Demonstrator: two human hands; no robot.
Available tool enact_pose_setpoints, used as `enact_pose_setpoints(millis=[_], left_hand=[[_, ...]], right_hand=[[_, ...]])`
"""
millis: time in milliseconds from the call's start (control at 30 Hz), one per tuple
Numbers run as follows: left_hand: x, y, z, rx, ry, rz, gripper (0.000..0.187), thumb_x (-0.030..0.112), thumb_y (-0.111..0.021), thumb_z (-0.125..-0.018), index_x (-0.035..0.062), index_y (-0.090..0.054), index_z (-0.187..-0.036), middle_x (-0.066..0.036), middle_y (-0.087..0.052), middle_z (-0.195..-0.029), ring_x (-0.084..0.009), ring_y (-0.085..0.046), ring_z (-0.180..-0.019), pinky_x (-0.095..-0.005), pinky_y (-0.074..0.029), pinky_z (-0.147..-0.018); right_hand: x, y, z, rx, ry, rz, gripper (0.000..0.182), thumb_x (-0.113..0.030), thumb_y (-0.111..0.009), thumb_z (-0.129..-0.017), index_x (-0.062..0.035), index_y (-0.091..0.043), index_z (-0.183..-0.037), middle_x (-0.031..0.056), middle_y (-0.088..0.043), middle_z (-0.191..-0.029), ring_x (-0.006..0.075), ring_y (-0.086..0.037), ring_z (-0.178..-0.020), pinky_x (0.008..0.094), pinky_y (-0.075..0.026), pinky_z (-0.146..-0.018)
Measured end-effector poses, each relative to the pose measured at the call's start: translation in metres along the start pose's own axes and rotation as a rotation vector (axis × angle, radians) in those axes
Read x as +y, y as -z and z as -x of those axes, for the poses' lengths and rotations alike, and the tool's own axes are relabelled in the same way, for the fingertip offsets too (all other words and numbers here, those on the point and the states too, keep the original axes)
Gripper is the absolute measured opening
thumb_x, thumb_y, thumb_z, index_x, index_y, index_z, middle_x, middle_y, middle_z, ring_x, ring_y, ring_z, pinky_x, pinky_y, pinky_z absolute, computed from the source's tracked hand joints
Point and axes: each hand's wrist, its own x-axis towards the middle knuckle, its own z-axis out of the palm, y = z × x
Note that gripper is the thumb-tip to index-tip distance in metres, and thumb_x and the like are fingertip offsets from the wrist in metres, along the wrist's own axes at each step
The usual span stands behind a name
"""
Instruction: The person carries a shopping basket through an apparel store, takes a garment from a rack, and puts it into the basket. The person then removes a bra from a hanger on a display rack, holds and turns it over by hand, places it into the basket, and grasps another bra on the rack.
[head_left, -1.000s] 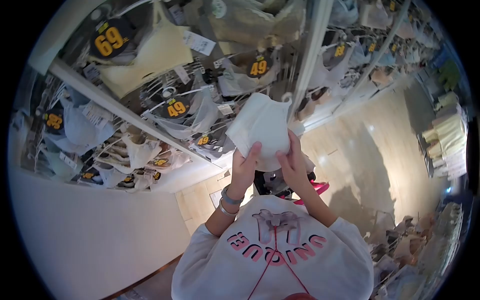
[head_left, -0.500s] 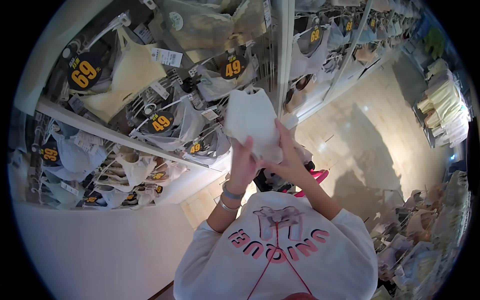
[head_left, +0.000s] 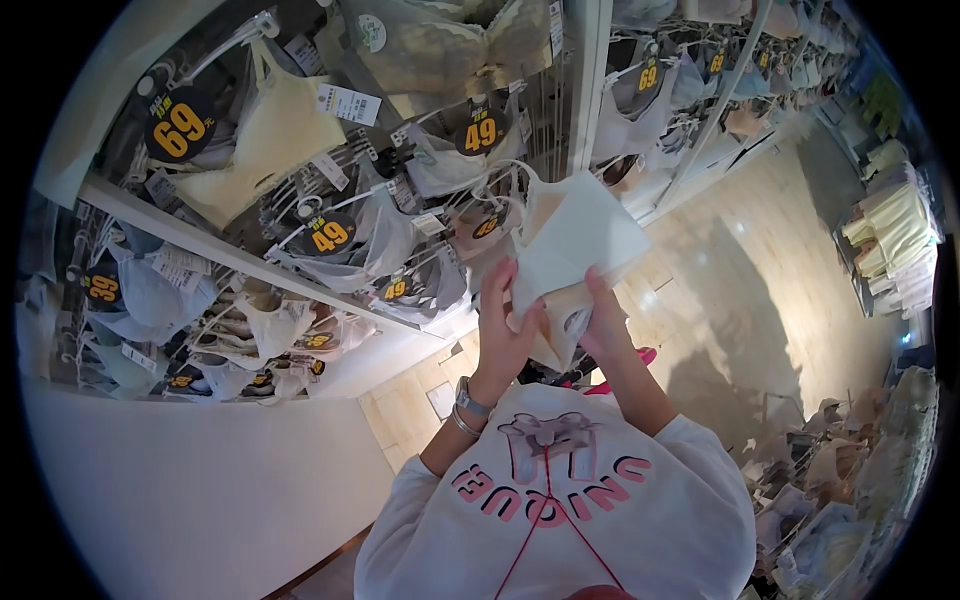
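Between my two hands is a white bra (head_left: 580, 235), partly folded, with a thin strap looping up at its upper left and a beige inner side showing. My left hand (head_left: 500, 335) grips its lower left side, the thumb pressed against the cloth. On the lower right, my right hand (head_left: 605, 320) pinches the fabric, its fingers partly hidden behind it. A beige flap with an opening hangs down between the hands.
Wall racks to the left and ahead hold hanging bras, including a yellow bra (head_left: 270, 135), and a round black price sign (head_left: 180, 124). More garments (head_left: 890, 235) hang at the right. Something pink (head_left: 645, 356) shows beyond my right wrist. Tiled floor (head_left: 700, 270) lies right of my hands.
The bra has turned and shifted right, and its strap and beige inner side now show. My left hand has moved slightly up and right; my right hand has moved right and lower.
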Motion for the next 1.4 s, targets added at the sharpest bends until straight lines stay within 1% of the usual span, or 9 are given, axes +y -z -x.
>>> enact_pose_setpoints(millis=[200,300,400,500,667,800,900,933,1400], left_hand=[[0.002,0.018,-0.004,0.034,-0.106,-0.239,0.048,-0.011,-0.048,-0.075,-0.0014,-0.051,-0.122,-0.011,-0.060,-0.102,-0.0176,-0.058,-0.092,-0.0271,-0.047,-0.082],[0.018,0.019,-0.011,0.041,-0.104,-0.160,0.046,-0.009,-0.048,-0.076,-0.0011,-0.051,-0.122,-0.011,-0.059,-0.098,-0.0162,-0.056,-0.088,-0.0261,-0.045,-0.081],[0.039,0.010,-0.011,-0.019,-0.091,-0.193,0.044,-0.005,-0.051,-0.076,0.0000,-0.053,-0.120,-0.010,-0.058,-0.099,-0.0172,-0.056,-0.090,-0.0278,-0.045,-0.083],[0.043,0.008,-0.020,-0.028,-0.078,-0.274,0.043,-0.002,-0.054,-0.076,0.0001,-0.053,-0.120,-0.011,-0.059,-0.101,-0.0188,-0.056,-0.091,-0.0299,-0.045,-0.084],[0.027,0.026,-0.046,0.121,-0.253,-0.558,0.039,0.006,-0.057,-0.080,0.0036,-0.056,-0.118,-0.018,-0.060,-0.107,-0.0356,-0.060,-0.097,-0.0365,-0.047,-0.083],[0.002,0.042,-0.064,0.110,-0.042,-0.717,0.033,0.012,-0.060,-0.083,0.0013,-0.057,-0.114,-0.016,-0.062,-0.103,-0.0286,-0.061,-0.097,-0.0364,-0.047,-0.082],[-0.062,0.064,-0.065,-0.177,0.515,0.323,0.038,0.012,-0.062,-0.083,-0.0006,-0.055,-0.118,-0.013,-0.063,-0.106,-0.0214,-0.060,-0.100,-0.0345,-0.047,-0.087],[-0.053,0.062,-0.047,-0.312,0.107,-0.129,0.041,0.009,-0.063,-0.085,-0.0002,-0.053,-0.123,-0.010,-0.062,-0.113,-0.0158,-0.058,-0.104,-0.0318,-0.046,-0.090],[-0.050,0.073,-0.026,0.105,0.203,0.106,0.030,0.006,-0.055,-0.088,0.0013,-0.055,-0.118,-0.007,-0.059,-0.112,-0.0137,-0.055,-0.101,-0.0273,-0.044,-0.088]], right_hand=[[-0.011,-0.004,0.002,0.013,0.091,0.329,0.056,0.009,-0.069,-0.074,-0.0002,-0.048,-0.125,0.0084,-0.058,-0.117,0.0203,-0.058,-0.107,0.0332,-0.049,-0.091],[-0.018,0.008,-0.002,-0.115,0.074,0.551,0.054,0.008,-0.070,-0.074,-0.0002,-0.050,-0.124,0.0077,-0.059,-0.117,0.0187,-0.059,-0.105,0.0324,-0.048,-0.090],[-0.006,0.017,-0.009,0.080,0.052,0.771,0.050,0.003,-0.069,-0.078,-0.0007,-0.050,-0.124,0.0071,-0.059,-0.116,0.0173,-0.058,-0.105,0.0313,-0.048,-0.088],[0.014,0.030,-0.018,0.135,0.135,0.372,0.048,-0.005,-0.069,-0.082,-0.0013,-0.050,-0.125,0.0074,-0.060,-0.115,0.0174,-0.058,-0.105,0.0304,-0.049,-0.087],[-0.007,0.009,-0.003,0.126,-0.106,0.555,0.063,-0.015,-0.070,-0.084,-0.0004,-0.037,-0.136,0.0111,-0.054,-0.125,0.0248,-0.055,-0.114,0.0381,-0.045,-0.097],[-0.011,0.012,0.010,-0.007,-0.184,0.421,0.062,-0.015,-0.071,-0.083,0.0012,-0.039,-0.135,0.0131,-0.054,-0.126,0.0264,-0.055,-0.114,0.0387,-0.046,-0.097],[-0.013,0.003,0.015,-0.129,-0.176,0.266,0.060,-0.010,-0.071,-0.083,-0.0013,-0.041,-0.134,0.0101,-0.056,-0.123,0.0218,-0.056,-0.113,0.0345,-0.047,-0.095],[-0.013,0.002,0.014,-0.095,-0.152,0.307,0.060,-0.010,-0.071,-0.083,-0.0012,-0.041,-0.134,0.0101,-0.056,-0.124,0.0217,-0.056,-0.113,0.0345,-0.047,-0.095],[-0.005,-0.012,0.010,-0.122,-0.075,0.533,0.055,-0.016,-0.071,-0.083,0.0004,-0.048,-0.130,0.0091,-0.058,-0.122,0.0179,-0.058,-0.109,0.0312,-0.047,-0.090]])
